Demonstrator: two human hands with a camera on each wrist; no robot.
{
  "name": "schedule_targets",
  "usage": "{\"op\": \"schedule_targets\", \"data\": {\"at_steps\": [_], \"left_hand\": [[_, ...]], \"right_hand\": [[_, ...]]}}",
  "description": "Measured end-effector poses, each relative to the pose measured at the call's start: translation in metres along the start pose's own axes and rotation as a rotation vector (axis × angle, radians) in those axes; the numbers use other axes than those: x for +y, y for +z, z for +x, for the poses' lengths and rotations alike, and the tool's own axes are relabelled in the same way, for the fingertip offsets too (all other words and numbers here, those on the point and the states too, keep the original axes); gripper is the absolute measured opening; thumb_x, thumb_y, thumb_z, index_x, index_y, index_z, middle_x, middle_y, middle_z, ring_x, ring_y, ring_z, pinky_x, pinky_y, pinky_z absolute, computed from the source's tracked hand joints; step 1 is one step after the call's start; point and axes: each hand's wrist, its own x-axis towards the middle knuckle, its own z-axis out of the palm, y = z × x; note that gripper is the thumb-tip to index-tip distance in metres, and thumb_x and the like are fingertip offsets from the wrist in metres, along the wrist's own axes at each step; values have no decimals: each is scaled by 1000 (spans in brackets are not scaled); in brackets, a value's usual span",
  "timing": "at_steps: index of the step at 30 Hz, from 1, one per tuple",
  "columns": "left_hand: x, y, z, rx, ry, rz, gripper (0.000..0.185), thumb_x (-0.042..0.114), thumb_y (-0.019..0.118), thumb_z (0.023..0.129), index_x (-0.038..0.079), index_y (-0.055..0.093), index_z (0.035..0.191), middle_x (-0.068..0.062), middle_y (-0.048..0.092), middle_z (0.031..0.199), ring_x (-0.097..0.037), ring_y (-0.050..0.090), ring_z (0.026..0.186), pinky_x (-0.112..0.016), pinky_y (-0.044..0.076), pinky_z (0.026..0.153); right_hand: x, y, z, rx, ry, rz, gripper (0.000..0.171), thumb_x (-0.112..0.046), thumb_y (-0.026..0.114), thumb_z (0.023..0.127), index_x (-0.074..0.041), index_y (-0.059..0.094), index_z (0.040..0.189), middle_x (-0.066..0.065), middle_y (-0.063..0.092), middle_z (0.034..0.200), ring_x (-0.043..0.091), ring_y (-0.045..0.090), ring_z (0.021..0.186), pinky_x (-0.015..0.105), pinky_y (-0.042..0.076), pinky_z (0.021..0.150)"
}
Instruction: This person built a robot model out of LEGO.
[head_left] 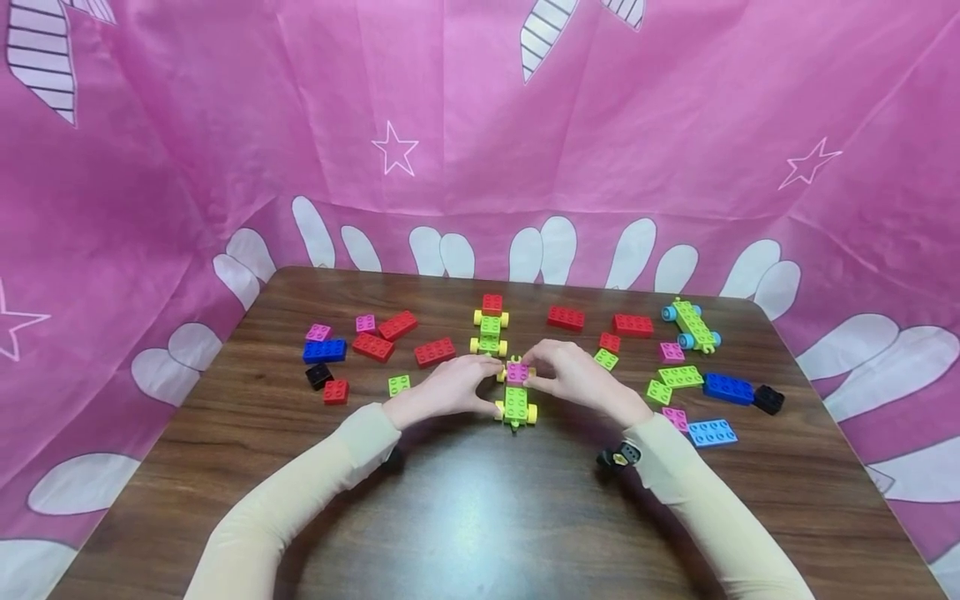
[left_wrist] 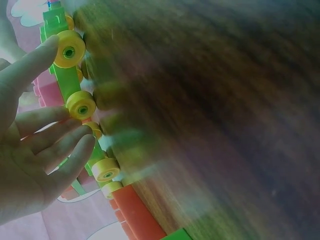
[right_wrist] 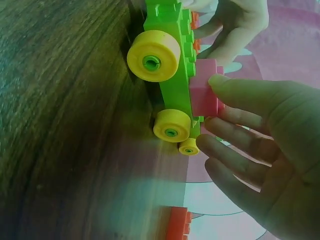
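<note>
- Firstly, your left hand (head_left: 450, 388) and right hand (head_left: 577, 377) sit either side of the green wheeled chassis (head_left: 517, 403) on the table (head_left: 465, 500); the palms cover part of its sides in the head view.
- Your right thumb presses the pink brick (right_wrist: 204, 92) sitting on the chassis; the other right fingers (right_wrist: 235, 155) are loosely bent just beside it. Whether they grip it from the far side is hidden.
- Your left fingers (left_wrist: 55, 145) are fairly straight, tips touching the chassis's yellow wheels (left_wrist: 81, 105); nothing is enclosed in that hand.
- The left wrist view is heavily blurred across the tabletop; only the wheels and a red brick (left_wrist: 137, 215) below your fingers are distinct.
- The right wrist view cuts off the chassis at the top edge.
- Beyond your fingertips stands a second green chassis (head_left: 490, 332) topped with a red block.
- No readable writing or brand marks appear on any brick.
</note>
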Motion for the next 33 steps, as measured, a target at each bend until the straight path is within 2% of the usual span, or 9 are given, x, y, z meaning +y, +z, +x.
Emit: {"op": "schedule_targets", "data": {"at_steps": [4, 9, 16, 19, 26, 30, 33], "left_hand": [[-1, 0, 0, 0, 3, -7, 72, 44, 80, 81, 5, 58, 138, -11, 56, 146, -28, 51, 137, -45, 45, 111], [-3, 1, 1, -4, 2, -9, 72, 43, 80, 81, 5, 58, 138, -10, 56, 145, -27, 51, 137, -44, 44, 112], [-3, 2, 0, 0, 4, -13, 73, 42, 81, 80, 5, 57, 138, -10, 56, 146, -28, 51, 137, -44, 45, 111], [-3, 3, 1, 2, 9, -11, 73, 43, 81, 80, 4, 57, 138, -10, 56, 145, -28, 51, 137, -44, 46, 111], [-3, 3, 2, -2, 3, -9, 73, 44, 81, 80, 5, 58, 138, -10, 56, 145, -27, 52, 136, -44, 46, 110], [-2, 1, 2, -3, -4, -8, 73, 43, 81, 80, 6, 58, 138, -9, 57, 145, -26, 52, 137, -44, 46, 110], [-1, 0, 2, -1, -5, -9, 73, 43, 81, 79, 5, 58, 138, -10, 57, 145, -26, 52, 137, -44, 46, 111]], "right_hand": [[0, -4, -4, 14, -7, -34, 32, -28, 77, 86, -11, 71, 113, 4, 73, 109, 21, 69, 104, 41, 57, 92], [7, -23, -13, 102, -9, -87, 32, -27, 75, 88, -9, 70, 114, 6, 73, 111, 23, 69, 105, 44, 57, 92], [38, -55, -39, 160, 85, -133, 30, -24, 73, 90, -7, 69, 114, 12, 72, 112, 29, 69, 101, 49, 58, 85], [53, -66, -55, 174, 116, -154, 29, -21, 73, 90, -5, 69, 114, 14, 71, 112, 31, 68, 103, 51, 57, 87], [87, -87, -94, 120, 191, -218, 30, -17, 74, 88, -1, 69, 113, 18, 73, 109, 37, 68, 102, 56, 56, 86], [102, -91, -111, 81, 196, -269, 29, -12, 76, 85, 1, 70, 110, 20, 73, 106, 40, 68, 100, 56, 55, 84], [111, -90, -121, 30, 237, -270, 30, -12, 76, 84, 0, 70, 110, 19, 73, 107, 39, 68, 101, 57, 54, 84]]}}
